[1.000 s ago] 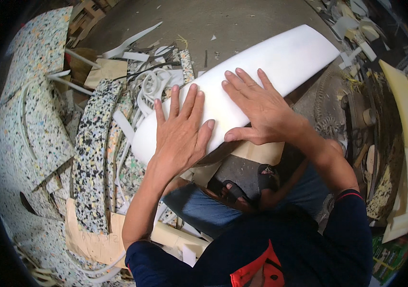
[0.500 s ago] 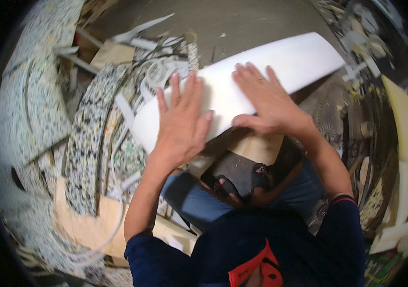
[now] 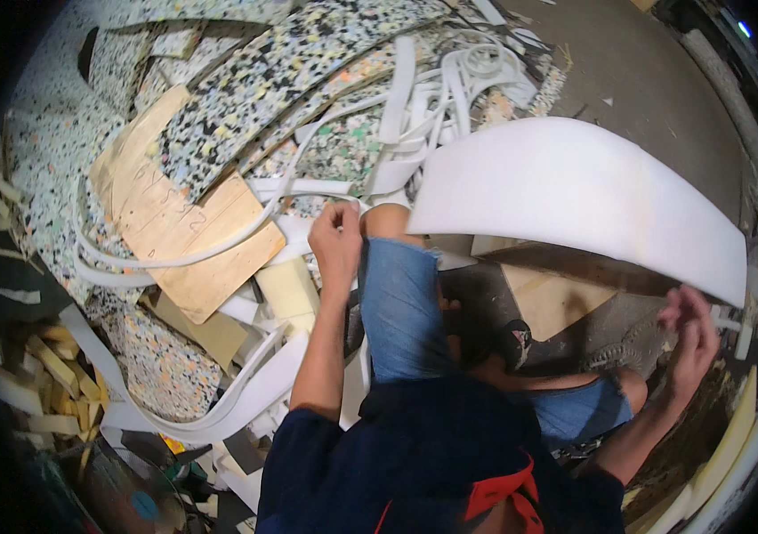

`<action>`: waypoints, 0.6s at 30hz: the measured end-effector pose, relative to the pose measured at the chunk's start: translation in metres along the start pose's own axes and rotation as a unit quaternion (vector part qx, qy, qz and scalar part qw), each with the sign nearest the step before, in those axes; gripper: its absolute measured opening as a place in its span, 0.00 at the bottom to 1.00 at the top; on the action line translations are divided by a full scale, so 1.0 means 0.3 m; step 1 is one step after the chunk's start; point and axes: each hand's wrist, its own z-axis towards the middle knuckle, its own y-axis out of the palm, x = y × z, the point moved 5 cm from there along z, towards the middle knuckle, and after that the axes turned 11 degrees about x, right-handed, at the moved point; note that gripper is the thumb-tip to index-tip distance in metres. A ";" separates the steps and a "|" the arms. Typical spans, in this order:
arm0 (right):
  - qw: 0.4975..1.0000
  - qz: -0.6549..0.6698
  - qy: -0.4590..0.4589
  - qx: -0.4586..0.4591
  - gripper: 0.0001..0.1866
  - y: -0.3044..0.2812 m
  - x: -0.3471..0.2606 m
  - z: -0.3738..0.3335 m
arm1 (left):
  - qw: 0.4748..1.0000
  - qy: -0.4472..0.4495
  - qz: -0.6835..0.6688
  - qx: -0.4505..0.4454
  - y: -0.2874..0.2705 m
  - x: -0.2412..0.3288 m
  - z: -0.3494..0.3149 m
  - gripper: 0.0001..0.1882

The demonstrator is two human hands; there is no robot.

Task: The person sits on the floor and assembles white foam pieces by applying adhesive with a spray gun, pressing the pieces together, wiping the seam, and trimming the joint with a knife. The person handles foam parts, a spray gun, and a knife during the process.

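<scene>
One white foam panel (image 3: 575,187), just beyond left knee (image 3: 386,221): likely light, springy; best held by both ends. Left hand (image 3: 336,240): fingers curled, contents unclear. Right hand (image 3: 690,336): fingers loosely apart, near panel's edge.

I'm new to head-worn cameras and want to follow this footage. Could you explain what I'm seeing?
There is no machine here, only a person's two bare hands. The pictures come from a wide fisheye camera on the person's head, looking down, so straight edges bend near the rim.

In front lies a smooth, white, curved panel, apparently foam. On the left are black, white and yellow speckled foam, a pale brown wooden board and loose white strips.

The left hand is curled beside the left knee; whether it holds anything is hard to tell. The right hand, fingers loosely bent, is near the panel's right end, with nothing visible in it.
</scene>
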 end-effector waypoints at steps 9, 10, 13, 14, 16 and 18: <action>0.951 -0.047 0.225 -0.208 0.17 0.364 0.146 -0.273 | 0.993 0.101 0.043 -0.053 0.388 -0.220 0.310 0.18; 0.950 -0.042 0.228 -0.211 0.17 0.384 0.151 -0.285 | 0.990 0.101 0.061 -0.076 0.471 -0.204 0.348 0.23; 0.948 -0.077 0.215 -0.222 0.18 0.398 0.146 -0.301 | 0.978 0.165 0.127 -0.026 0.694 -0.127 0.466 0.28; 0.947 -0.090 0.214 -0.221 0.18 0.390 0.139 -0.302 | 0.981 0.132 0.128 -0.053 0.776 -0.127 0.524 0.30; 0.953 -0.111 0.190 -0.209 0.19 0.370 0.110 -0.297 | 0.984 0.059 0.162 -0.046 0.916 -0.174 0.608 0.29; 0.946 -0.123 0.224 -0.198 0.19 0.351 0.092 -0.300 | 0.984 0.029 0.172 -0.026 1.040 -0.250 0.692 0.26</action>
